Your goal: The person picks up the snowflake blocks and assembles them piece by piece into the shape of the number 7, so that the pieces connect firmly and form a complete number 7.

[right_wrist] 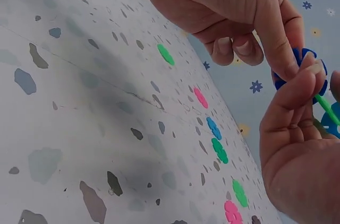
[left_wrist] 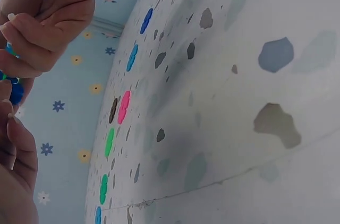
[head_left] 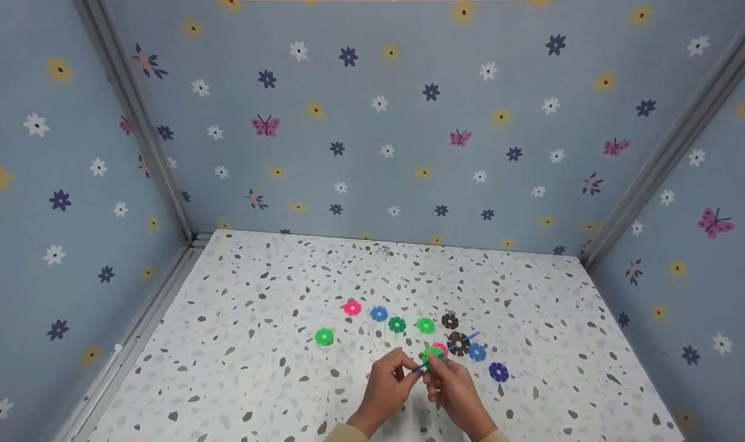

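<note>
Currently, left hand (head_left: 387,380) pinching a dark blue disc (head_left: 418,368) between closed fingertips, right hand (head_left: 455,387) gripping a green disc (head_left: 433,356) beside it, long axis of the disc chain (head_left: 456,339) pointing forward-right from the fingers, loose discs (head_left: 397,324) beyond.

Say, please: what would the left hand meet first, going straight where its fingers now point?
Beyond its pinched blue disc, probably the green disc held by the right hand, though depth is unclear.

A white surface (head_left: 274,368) flecked grey; nearest its left edge, a green disc (head_left: 324,337); nearest its right, an indigo disc (head_left: 498,372). The held discs (head_left: 432,354) show green and dark blue. Past the far edge, the light-blue wall (head_left: 360,83) is floral: white, yellow, navy.
</note>
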Demonstrator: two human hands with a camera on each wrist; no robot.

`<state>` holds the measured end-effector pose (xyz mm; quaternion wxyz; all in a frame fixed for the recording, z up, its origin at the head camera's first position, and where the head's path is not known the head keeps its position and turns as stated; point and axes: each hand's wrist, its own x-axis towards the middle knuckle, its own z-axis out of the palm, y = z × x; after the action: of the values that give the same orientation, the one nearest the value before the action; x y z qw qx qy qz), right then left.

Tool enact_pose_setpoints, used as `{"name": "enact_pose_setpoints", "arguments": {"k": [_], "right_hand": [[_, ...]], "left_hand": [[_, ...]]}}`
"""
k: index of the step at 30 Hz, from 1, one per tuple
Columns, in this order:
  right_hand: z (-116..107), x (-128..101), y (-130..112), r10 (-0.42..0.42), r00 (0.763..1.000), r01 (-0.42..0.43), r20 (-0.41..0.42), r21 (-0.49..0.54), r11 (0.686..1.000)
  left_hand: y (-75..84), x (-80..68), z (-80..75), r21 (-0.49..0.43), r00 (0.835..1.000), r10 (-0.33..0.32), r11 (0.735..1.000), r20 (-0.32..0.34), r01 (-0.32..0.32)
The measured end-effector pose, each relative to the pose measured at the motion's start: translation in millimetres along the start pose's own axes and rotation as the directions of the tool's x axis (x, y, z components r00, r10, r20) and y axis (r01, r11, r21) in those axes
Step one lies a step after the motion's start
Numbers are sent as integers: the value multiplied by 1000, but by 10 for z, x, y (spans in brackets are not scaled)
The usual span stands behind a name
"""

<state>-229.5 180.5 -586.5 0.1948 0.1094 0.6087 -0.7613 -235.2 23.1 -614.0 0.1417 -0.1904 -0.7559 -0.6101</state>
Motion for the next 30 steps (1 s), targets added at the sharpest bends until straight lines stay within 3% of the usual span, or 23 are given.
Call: {"name": "enact_pose_setpoints", "arguments": {"k": [4,8,10,12,14,18,24,27,30], "right_hand": [[-45,3,10,12,1000,-12,6,49,999],[-98,-3,-9,22,1000,-23,9,128,991],[-133,-9,-28,11,1000,-14,18,184,983],[-173,-17,-45,-11,999,2,36,228,974],[-209,-24,-60,-36,997,18,65,259,966],[-258,-46,-83,-72,989,37,128,256,966],[-274,-78,-76,-138,967,82,212,253,964],[-268,-88,-71,-156,952,88,264,251,964],[-271,-95,-64,-164,942,87,293,258,962]], "left_hand": [[-2,3,7,21,997,11,1000,72,-12],[-35,38,-122,56,986,-22,998,167,12],[-91,79,-223,103,983,-73,993,168,56],[-178,137,-343,172,982,-141,978,125,119],[-290,195,-480,256,974,-221,946,58,199],[-532,267,-793,411,931,-361,840,-62,353],[-749,304,-1134,578,874,-441,666,-206,472],[-786,320,-1200,610,864,-449,626,-226,485],[-790,342,-1212,608,858,-467,623,-216,492]]}}
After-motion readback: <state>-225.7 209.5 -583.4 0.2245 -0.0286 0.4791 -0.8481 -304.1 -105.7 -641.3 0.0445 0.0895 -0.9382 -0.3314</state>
